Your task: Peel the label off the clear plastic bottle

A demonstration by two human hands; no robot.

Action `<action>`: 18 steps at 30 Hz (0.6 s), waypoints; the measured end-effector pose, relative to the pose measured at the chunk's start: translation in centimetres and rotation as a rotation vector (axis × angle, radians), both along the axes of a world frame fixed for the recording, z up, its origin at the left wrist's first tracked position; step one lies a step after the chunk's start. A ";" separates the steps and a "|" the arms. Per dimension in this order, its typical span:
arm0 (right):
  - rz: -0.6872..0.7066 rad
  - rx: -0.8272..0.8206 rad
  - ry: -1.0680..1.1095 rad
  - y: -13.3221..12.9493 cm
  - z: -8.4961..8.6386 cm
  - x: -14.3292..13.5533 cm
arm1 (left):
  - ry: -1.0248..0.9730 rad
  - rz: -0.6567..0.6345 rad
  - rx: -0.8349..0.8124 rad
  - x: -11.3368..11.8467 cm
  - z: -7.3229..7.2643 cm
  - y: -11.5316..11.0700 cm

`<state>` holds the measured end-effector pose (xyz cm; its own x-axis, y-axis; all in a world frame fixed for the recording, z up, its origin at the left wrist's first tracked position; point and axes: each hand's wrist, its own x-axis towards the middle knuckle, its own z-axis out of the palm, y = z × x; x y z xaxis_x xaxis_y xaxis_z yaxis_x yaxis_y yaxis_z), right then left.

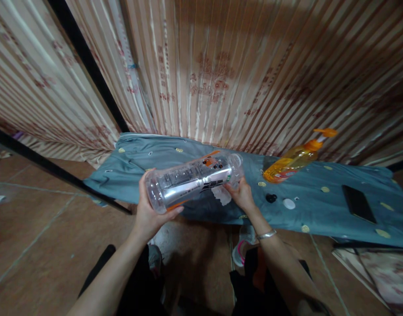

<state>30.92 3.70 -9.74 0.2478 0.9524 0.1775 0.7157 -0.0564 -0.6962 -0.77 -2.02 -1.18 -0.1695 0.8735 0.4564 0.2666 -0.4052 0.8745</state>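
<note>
A large clear plastic bottle (193, 182) with a silver, black and orange label lies sideways in the air above the cloth-covered table. Its base end, at the left, rests in my left hand (150, 217), with the thumb along the underside. At the neck end my right hand (242, 193) is closed on the bottle, its fingers partly hidden behind it. A crumpled whitish piece (222, 195) shows just below the bottle, beside my right fingers; whether I hold it, I cannot tell.
On the blue-green cloth (340, 175) stand an orange pump bottle (289, 164), a small black item (271, 198), a white round lid (289, 203) and a dark flat object (358, 204). Pleated curtains (214, 79) hang behind. Black poles (89, 66) cross the left side.
</note>
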 end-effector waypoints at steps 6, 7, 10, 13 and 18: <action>0.001 0.012 -0.010 0.0 -0.3 0.1 | -0.018 0.008 0.008 0.2 0.1 0.1; 0.008 0.020 -0.007 0.0 -0.4 0.1 | -0.008 0.009 0.008 0.2 0.1 0.1; 0.013 0.035 -0.003 0.1 -0.5 0.2 | 0.036 0.012 0.010 0.1 -0.1 0.1; -0.004 0.018 -0.014 0.1 -0.6 0.2 | 0.057 0.019 0.021 0.0 -0.2 0.1; 0.001 0.012 -0.027 0.2 -0.5 0.2 | 0.074 0.026 0.062 0.0 -0.3 0.2</action>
